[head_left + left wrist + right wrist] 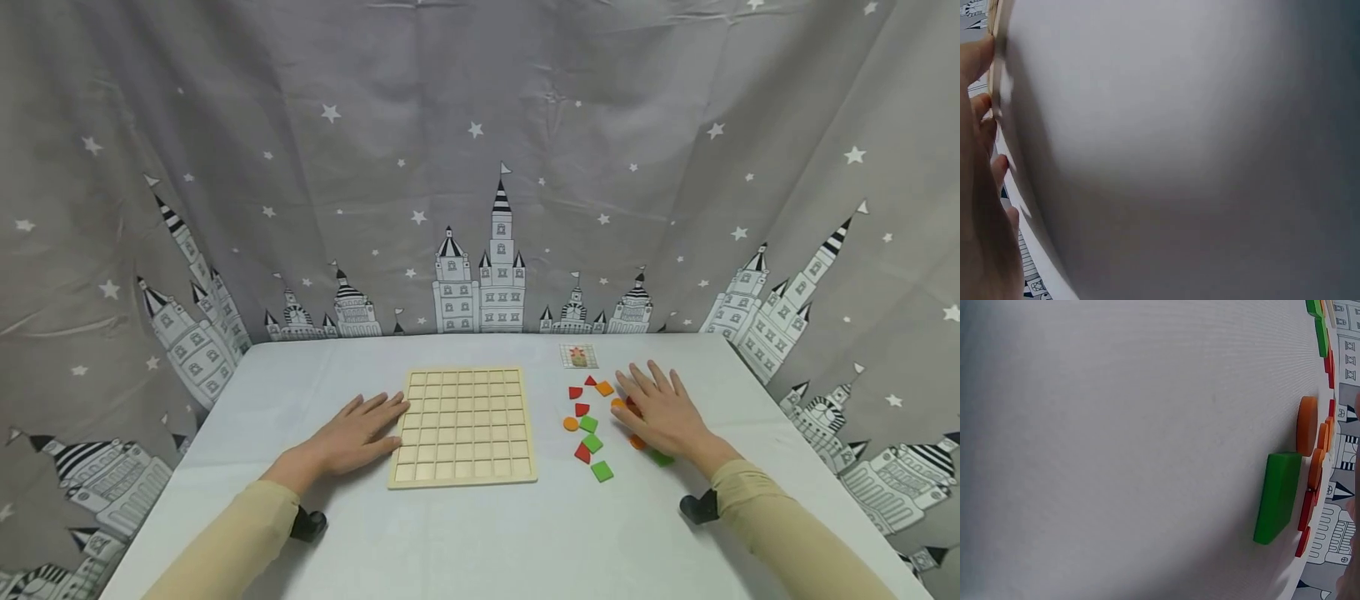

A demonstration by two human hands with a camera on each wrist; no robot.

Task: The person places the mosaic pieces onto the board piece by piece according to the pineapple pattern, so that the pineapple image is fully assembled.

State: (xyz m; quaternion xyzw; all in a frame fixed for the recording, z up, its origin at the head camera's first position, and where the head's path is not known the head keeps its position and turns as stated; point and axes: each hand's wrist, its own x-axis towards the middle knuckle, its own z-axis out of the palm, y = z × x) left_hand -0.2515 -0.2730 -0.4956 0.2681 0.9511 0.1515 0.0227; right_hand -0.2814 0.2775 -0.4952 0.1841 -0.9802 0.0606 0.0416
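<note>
A pale wooden grid board (465, 429) lies flat on the white table, left of centre. My left hand (358, 435), fingers extended, rests at its left edge; in the left wrist view, fingertips meet the board's rim (997, 69). On the right, my right hand (660, 412) lies palm down with spread fingers over some flat coloured pieces, partly hiding them. Beside it are a green square (602, 472), a red quarter-round piece (582, 409), an orange disc (571, 423) and several similar pieces. In the right wrist view, a green block (1279, 497) stands out near the palm.
A small picture card (577, 357) with a grid and a potted flower design lies behind the pieces. The white tablecloth (480, 542) reaches back to a grey curtain (360, 167) printed with castles and stars. Each wrist carries a black camera (700, 507).
</note>
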